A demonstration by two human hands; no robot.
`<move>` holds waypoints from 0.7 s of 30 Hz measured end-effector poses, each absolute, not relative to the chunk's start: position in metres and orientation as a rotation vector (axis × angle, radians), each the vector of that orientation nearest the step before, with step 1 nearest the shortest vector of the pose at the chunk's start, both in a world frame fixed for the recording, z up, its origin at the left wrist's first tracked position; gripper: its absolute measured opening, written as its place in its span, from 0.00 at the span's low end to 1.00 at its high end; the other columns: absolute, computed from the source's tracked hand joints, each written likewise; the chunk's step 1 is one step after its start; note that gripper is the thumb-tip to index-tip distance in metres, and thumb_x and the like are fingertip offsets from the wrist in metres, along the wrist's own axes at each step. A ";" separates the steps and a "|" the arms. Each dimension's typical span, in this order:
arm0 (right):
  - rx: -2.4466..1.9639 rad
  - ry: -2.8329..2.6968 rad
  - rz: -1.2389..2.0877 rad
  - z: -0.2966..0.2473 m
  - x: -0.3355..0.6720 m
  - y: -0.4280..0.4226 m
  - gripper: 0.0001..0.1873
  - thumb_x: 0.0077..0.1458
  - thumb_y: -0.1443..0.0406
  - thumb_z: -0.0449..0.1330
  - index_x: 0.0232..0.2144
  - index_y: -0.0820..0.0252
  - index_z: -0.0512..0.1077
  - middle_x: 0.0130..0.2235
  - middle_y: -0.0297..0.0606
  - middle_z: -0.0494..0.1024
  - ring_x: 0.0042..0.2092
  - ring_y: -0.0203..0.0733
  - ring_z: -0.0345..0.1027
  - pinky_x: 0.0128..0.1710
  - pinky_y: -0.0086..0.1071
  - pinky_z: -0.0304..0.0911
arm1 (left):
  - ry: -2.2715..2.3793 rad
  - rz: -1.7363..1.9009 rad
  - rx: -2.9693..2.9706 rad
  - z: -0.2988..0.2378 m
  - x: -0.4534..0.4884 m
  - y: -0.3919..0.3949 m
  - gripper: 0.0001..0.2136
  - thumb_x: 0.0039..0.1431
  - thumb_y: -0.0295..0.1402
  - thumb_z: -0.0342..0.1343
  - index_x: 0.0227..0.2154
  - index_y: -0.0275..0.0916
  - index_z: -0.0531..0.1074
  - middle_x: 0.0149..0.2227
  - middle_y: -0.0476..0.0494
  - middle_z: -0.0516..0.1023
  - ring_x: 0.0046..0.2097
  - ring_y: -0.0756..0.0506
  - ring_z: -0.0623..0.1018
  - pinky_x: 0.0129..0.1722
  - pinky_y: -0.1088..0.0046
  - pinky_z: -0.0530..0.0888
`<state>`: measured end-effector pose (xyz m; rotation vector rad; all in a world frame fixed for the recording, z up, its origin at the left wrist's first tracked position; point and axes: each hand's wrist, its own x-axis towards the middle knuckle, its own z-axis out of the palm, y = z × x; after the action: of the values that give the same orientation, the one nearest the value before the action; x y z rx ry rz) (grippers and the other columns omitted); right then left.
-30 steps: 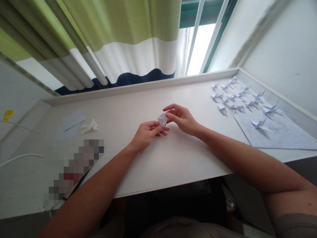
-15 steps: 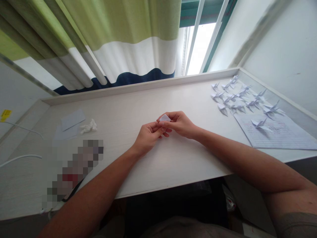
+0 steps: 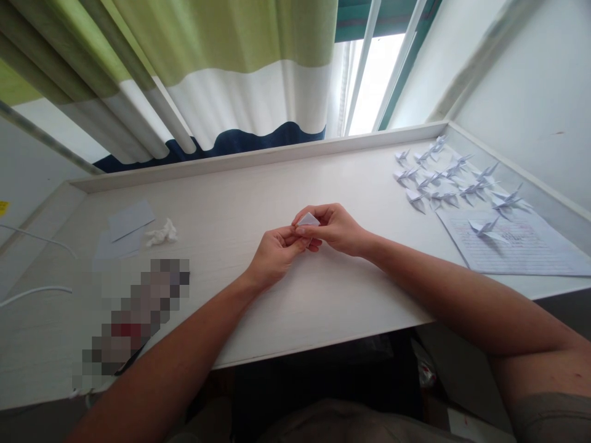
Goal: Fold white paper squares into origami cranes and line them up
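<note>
A small piece of folded white paper (image 3: 308,219) is pinched between my two hands above the middle of the white desk (image 3: 221,209). My left hand (image 3: 276,253) grips its lower side with thumb and fingers. From the right, my right hand (image 3: 335,227) holds it too, the thumb lying across its front. A pointed top edge of the paper shows over the thumb; the rest is hidden by fingers. Several folded paper cranes (image 3: 431,180) stand at the back right of the desk.
One more crane (image 3: 484,229) sits on lined, written sheets (image 3: 530,255) at the right. Flat white paper pieces (image 3: 132,220) and a crumpled tissue (image 3: 162,234) lie at the left, near a pixelated object (image 3: 138,320) and white cables (image 3: 37,292). A curtain (image 3: 249,92) hangs behind.
The view has shifted slightly. Both hands keep hold of the folded paper in nearly the same place, with a little more of its top showing.
</note>
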<state>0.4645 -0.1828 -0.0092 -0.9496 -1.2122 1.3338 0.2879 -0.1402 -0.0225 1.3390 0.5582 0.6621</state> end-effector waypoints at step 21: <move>-0.954 -1.169 1.370 -0.012 0.470 -0.181 0.15 0.55 0.57 0.74 0.34 0.63 0.80 0.26 0.34 0.80 0.25 0.34 0.70 0.25 0.29 0.68 | 0.573 0.592 1.324 -0.016 0.286 -0.141 0.15 0.65 0.44 0.63 0.40 0.35 0.84 0.39 0.38 0.87 0.39 0.42 0.84 0.49 0.61 0.79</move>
<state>0.4703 -0.1810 -0.0122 -0.9538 -1.1694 1.3704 0.2863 -0.1408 -0.0157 1.3237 0.5730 0.5920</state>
